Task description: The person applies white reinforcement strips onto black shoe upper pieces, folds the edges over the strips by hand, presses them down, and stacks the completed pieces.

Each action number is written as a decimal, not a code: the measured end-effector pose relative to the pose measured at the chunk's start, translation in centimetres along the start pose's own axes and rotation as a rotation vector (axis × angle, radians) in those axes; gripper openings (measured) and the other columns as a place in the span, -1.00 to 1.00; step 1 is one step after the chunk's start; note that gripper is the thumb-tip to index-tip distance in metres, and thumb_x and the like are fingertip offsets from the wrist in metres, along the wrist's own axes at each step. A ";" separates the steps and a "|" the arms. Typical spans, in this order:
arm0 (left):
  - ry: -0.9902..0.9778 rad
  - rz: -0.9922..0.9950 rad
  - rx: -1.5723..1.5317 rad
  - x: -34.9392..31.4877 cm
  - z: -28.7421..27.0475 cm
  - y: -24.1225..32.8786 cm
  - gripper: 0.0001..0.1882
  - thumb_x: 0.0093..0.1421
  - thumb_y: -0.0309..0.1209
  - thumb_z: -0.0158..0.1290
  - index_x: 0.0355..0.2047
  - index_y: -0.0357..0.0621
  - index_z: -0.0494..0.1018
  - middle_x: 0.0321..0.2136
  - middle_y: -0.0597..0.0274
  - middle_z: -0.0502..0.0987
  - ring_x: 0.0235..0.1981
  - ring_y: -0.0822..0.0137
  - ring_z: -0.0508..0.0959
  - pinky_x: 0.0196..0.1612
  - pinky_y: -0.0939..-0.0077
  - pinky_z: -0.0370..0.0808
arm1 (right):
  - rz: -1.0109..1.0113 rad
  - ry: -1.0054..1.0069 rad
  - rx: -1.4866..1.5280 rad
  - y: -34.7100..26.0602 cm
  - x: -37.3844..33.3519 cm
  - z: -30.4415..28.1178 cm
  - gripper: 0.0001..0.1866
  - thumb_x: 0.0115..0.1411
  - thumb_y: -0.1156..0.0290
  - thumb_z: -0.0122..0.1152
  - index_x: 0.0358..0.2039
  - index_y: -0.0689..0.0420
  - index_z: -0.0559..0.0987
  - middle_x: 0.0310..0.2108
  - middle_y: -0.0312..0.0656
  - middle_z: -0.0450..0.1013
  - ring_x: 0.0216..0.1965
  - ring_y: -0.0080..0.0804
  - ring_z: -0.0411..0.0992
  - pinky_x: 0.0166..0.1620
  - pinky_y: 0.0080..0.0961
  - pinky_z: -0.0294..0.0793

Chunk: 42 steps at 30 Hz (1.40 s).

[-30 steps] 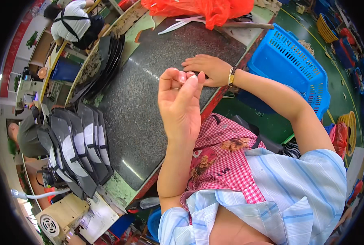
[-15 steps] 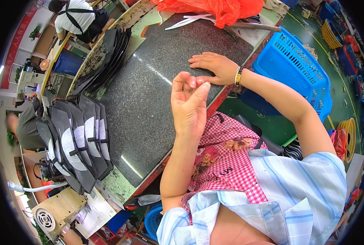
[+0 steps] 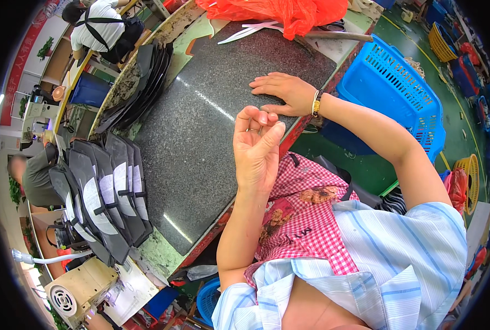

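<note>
My left hand (image 3: 259,147) is raised over the near edge of a dark speckled stone slab (image 3: 195,137), palm turned up. Its fingers are curled in and the thumb lies close to the index fingertip; nothing shows between them. Just beyond it, my right hand (image 3: 289,94) rests palm down on the slab, fingers stretched out, holding nothing. A bracelet (image 3: 316,103) circles the right wrist. Left of the slab lies a stack of dark grey cut pieces with whitish patches (image 3: 113,192), and farther back a pile of black curved pieces (image 3: 140,88).
A red plastic bag (image 3: 278,14), white strips (image 3: 248,33) and a rod (image 3: 338,36) lie at the far edge. To the right is a blue plastic basket (image 3: 393,93). A sewing machine (image 3: 83,283) stands at lower left. Two people work beyond, one in a white shirt (image 3: 99,27).
My left thumb and index fingertip have drawn slightly apart. The right hand stays flat on the slab. The whole view has shifted a little.
</note>
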State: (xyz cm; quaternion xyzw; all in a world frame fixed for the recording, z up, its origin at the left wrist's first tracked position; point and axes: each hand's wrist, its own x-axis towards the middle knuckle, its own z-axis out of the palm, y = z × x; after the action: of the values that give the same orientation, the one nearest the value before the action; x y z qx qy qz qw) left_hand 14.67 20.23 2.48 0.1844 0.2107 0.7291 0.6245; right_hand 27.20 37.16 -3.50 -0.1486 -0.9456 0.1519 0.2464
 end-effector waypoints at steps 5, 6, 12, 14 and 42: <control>-0.019 -0.006 0.004 0.3 0.1 -0.1 -0.51 0.10 -0.83 0.09 -0.03 -0.08 0.35 -0.22 0.28 0.47 -0.06 0.36 0.50 0.12 0.48 0.48 | 0.003 0.015 0.006 0.4 0.3 0.1 -0.52 0.21 0.09 0.20 0.04 0.11 0.50 0.16 -0.14 0.40 0.23 -0.16 0.30 0.28 -0.20 0.24; -0.014 -0.013 0.004 0.5 0.3 -0.2 -0.52 0.09 -0.82 0.10 -0.04 -0.09 0.34 -0.21 0.28 0.47 -0.07 0.35 0.50 0.10 0.50 0.48 | -0.015 0.034 -0.009 0.5 0.3 0.0 -0.53 0.20 0.10 0.21 0.03 0.11 0.51 0.16 -0.13 0.40 0.21 -0.15 0.31 0.26 -0.19 0.26; -0.462 0.295 1.549 -2.2 0.9 -1.3 -0.65 0.00 -0.72 0.15 -0.20 -0.17 0.40 -0.29 0.10 0.44 -0.19 0.14 0.50 -0.14 0.34 0.49 | -0.050 0.030 -0.022 1.1 -0.5 0.1 -0.52 0.13 0.18 0.26 0.01 0.14 0.50 0.12 -0.06 0.41 0.14 -0.04 0.35 0.18 -0.15 0.33; -0.657 0.310 2.084 -3.9 -2.1 -4.3 -0.77 0.02 -0.48 0.16 -0.30 -0.20 0.42 -0.27 0.03 0.45 -0.19 -0.03 0.49 -0.17 0.14 0.48 | -0.077 0.087 0.019 1.0 -0.3 0.6 -0.54 0.10 0.14 0.25 -0.08 0.19 0.54 0.07 -0.02 0.43 0.08 -0.07 0.39 0.15 -0.19 0.36; -0.986 0.031 -0.505 -4.8 17.5 6.5 -0.48 0.25 0.08 0.04 -0.09 -0.06 0.22 -0.15 0.21 0.22 -0.17 0.24 0.37 -0.11 -0.17 0.49 | -0.013 -0.010 0.022 -0.2 -0.3 -0.7 -0.54 0.19 0.18 0.23 0.04 0.14 0.49 0.17 -0.09 0.38 0.23 -0.12 0.29 0.28 -0.18 0.23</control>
State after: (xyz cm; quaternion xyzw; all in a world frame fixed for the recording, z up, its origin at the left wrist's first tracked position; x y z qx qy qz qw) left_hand 19.30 15.98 20.68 0.3512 -0.2908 0.5935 0.6632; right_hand 27.75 37.02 -3.01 -0.1391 -0.9459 0.1616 0.2444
